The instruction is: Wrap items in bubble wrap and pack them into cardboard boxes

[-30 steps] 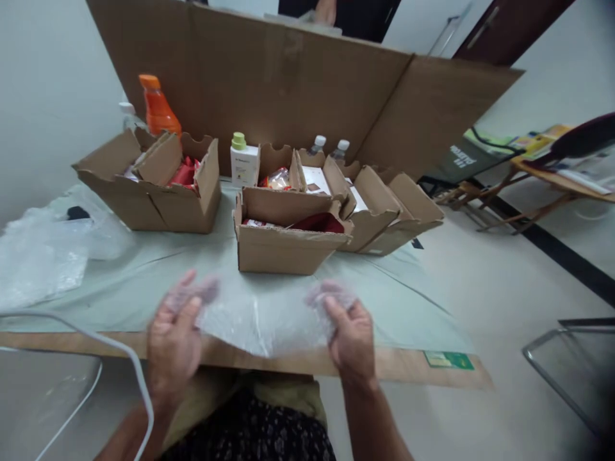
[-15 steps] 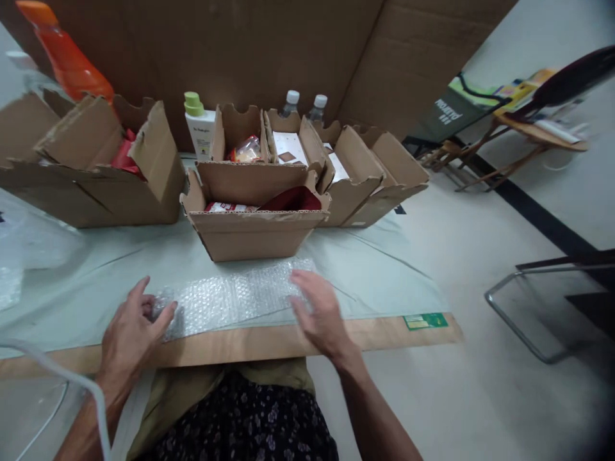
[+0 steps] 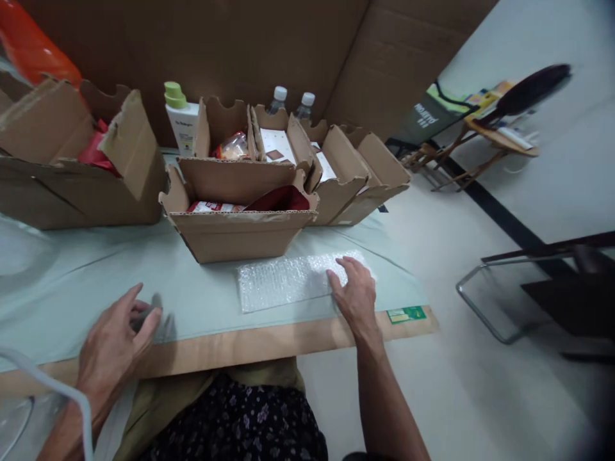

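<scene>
A sheet of bubble wrap (image 3: pixel 283 282) lies flat on the pale green table cover (image 3: pixel 86 288), just in front of an open cardboard box (image 3: pixel 240 235). My right hand (image 3: pixel 356 294) rests palm down on the right end of the sheet with its fingers spread. My left hand (image 3: pixel 113 339) hovers over the table's near edge, well left of the sheet and apart from it. Its fingers are loosely apart and a little blurred, and I see nothing in them. The front box holds a dark red item and a printed packet.
More open cardboard boxes (image 3: pixel 96 192) stand left and behind, with a green-capped white bottle (image 3: pixel 180 121), two water bottles (image 3: pixel 278 99) and an orange bottle (image 3: pixel 29 45). A large cardboard sheet (image 3: pixel 240 45) forms the backdrop. A white cable (image 3: pixel 57 390) crosses bottom left. A metal chair frame (image 3: pixel 485 301) stands right.
The bubble wrap was held up in both hands, then laid on the table. My right hand has slid it to the right, and my left hand has come off it.
</scene>
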`<state>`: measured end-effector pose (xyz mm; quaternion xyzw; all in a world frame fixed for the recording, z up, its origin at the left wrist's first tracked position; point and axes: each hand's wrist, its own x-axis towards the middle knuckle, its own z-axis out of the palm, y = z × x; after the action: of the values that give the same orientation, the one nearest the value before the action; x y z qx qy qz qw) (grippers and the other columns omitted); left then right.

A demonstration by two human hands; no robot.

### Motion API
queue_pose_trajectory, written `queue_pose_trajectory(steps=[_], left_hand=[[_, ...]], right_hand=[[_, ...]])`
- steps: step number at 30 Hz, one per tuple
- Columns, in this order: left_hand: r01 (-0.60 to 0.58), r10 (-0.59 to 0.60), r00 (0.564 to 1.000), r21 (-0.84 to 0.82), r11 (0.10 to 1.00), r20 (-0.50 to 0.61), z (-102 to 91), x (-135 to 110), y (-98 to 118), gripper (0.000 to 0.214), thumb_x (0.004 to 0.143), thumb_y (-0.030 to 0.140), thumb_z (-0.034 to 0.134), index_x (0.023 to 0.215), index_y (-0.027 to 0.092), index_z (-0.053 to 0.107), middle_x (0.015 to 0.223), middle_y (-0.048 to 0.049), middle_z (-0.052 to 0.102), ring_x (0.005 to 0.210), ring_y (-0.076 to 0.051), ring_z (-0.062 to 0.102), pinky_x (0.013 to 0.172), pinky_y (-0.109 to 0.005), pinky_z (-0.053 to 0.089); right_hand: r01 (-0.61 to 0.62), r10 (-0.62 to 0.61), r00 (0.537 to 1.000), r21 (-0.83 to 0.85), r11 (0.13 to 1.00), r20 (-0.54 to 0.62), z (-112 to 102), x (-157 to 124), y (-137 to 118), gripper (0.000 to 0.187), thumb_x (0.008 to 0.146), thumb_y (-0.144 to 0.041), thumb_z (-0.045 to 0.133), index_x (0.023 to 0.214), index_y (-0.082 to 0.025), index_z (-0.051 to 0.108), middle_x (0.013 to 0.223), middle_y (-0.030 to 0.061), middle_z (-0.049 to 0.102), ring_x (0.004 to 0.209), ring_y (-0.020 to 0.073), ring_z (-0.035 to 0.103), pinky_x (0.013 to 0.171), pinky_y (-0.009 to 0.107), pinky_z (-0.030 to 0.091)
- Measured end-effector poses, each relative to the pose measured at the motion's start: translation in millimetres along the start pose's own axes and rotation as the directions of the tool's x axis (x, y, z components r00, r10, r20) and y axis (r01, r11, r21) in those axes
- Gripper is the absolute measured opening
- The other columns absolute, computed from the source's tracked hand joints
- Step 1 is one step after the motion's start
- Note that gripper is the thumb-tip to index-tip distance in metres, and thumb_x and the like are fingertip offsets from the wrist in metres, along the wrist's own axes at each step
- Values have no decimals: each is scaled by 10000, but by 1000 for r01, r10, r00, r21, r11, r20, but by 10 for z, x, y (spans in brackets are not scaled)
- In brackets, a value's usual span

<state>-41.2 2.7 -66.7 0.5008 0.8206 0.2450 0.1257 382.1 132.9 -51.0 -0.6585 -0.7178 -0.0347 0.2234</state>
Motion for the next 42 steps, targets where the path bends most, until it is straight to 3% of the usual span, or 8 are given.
queue_pose_trajectory(steps=[6,13,18,28,31,35,40,42], left_hand=[[-437,438,888,-37,899,142,325,-71,905,374,920,326,513,1238,190,654,1193,-138,719,1075,-317,648,951,-459,520],[-391,364,893,55,919,266,719,167,1587,287,862,115,490,1060,124,697,987,-179,729,976,-320,678,908,-452,506],[-385,386,880,-62,921,276,373,-92,1179,130,828,203,529,760,213,640,812,-49,689,804,-213,664,755,-315,523],[287,-280,956,-449,846,84,-463,-998,-185,832,818,522,702,1555,245,436,1279,-84,735,987,-235,760,859,-317,606],[281,-288,955,-506,816,65,-487,-1070,-251,635,803,516,707,1364,221,662,1270,-83,749,1055,-263,744,898,-326,597],[301,-206,953,-637,710,221,-512,-1097,-226,443,821,504,690,1128,200,788,1069,-95,807,932,-270,754,827,-346,606],[366,-70,924,-817,446,376,-524,-1077,-197,540,866,508,662,1266,150,713,897,-111,785,760,-223,716,734,-342,585],[375,-24,914,-819,435,405,-562,-1036,-194,596,856,513,668,1322,141,666,795,-74,749,680,-198,681,671,-325,569]], right_hand=[[-241,308,925,-284,928,220,-89,370,372,521,942,-383,577,1351,-60,584,1270,294,673,1168,428,617,952,553,435],[-174,218,929,-165,971,300,-150,388,269,365,895,-256,592,1232,-145,676,1112,178,771,1063,338,697,924,454,497],[282,-283,959,157,947,-12,-640,42,-317,184,950,-215,563,1061,-235,708,1019,78,770,978,268,678,902,414,499],[928,-900,353,215,303,-254,-264,277,-2704,241,1048,-133,473,950,-183,688,842,24,697,850,199,578,862,374,432],[927,-920,356,188,325,-163,44,519,-3178,248,1040,-129,480,1185,-156,679,1107,95,724,1093,260,592,958,420,434],[840,-886,460,351,413,-60,-22,380,-2947,508,949,-68,566,1447,-155,519,1499,159,539,1429,315,412,1103,491,391],[619,-914,312,675,402,258,-183,-353,-2191,675,878,-195,672,1515,-180,451,1489,176,564,1284,317,562,1026,490,492],[439,-855,445,767,468,267,-80,-649,-2131,523,900,-189,627,1417,-204,554,1359,132,674,1192,279,630,1010,454,505]])
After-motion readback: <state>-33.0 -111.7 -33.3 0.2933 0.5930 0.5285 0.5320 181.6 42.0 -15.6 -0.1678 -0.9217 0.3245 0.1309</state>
